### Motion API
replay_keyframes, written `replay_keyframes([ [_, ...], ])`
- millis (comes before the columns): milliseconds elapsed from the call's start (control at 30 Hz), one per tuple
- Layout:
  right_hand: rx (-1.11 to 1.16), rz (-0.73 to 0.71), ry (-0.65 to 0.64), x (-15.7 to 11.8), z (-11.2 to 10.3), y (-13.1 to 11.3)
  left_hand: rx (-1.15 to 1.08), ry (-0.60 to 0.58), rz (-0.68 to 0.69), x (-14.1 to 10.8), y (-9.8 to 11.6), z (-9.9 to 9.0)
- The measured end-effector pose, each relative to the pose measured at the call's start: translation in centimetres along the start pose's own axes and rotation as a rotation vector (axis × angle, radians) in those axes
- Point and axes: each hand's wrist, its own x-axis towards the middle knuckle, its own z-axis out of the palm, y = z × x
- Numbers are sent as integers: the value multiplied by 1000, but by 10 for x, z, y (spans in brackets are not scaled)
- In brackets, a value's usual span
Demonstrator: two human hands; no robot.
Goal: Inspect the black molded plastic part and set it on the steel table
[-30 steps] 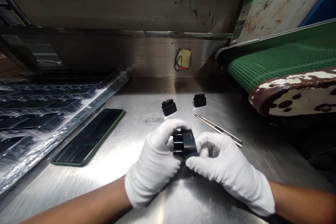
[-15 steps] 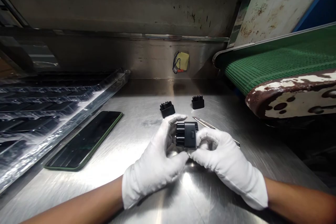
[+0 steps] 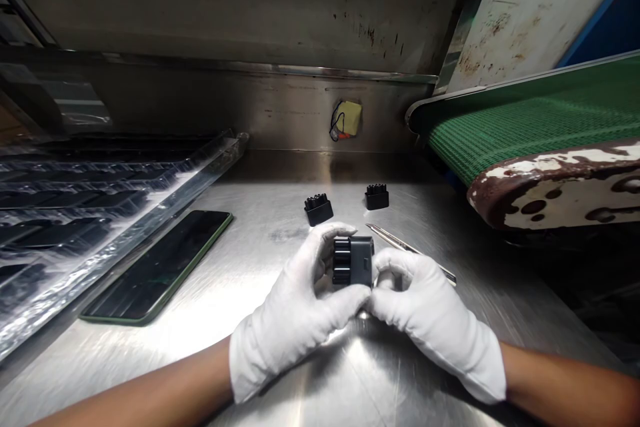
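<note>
L hand (image 3: 300, 310) and R hand (image 3: 425, 310), gloved, both part-curled w/ fingers closed on blk connector (image 3: 353, 261), held btwn them above tabletop (image 3: 280, 260), near tweezers (image 3: 413, 253).

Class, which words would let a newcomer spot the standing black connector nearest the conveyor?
Find the green conveyor belt, then look left onto the metal table. The black connector stands just beyond the pointed end of the slim metal tool; its loose neighbour is farther left.
</note>
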Motion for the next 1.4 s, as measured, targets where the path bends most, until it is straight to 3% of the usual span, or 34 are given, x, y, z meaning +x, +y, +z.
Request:
replay_keyframes([
  [567, 46, 106, -91, 4, 1, -13, 73, 26, -92, 2, 0, -1],
  [733, 208, 99, -196, 8, -2, -8, 123, 51, -165, 1, 6, 0],
  [933, 309, 170, -309, 12, -6, -2, 117, 77, -123, -3, 9, 3],
  [1033, 271, 149, -261, 10, -5, -3, 154, 76, -99, -3, 8, 2],
  [1133, 84, 41, -133, 4, -1, -4, 183, 46, -65, -2, 6, 1],
  [1267, -172, -37, -15, -3, 0, 0, -5, 65, -111, -1, 4, 1],
  [1400, -178, -67, 35, -6, 1, 1, -108, 74, -103, 0, 2, 0],
])
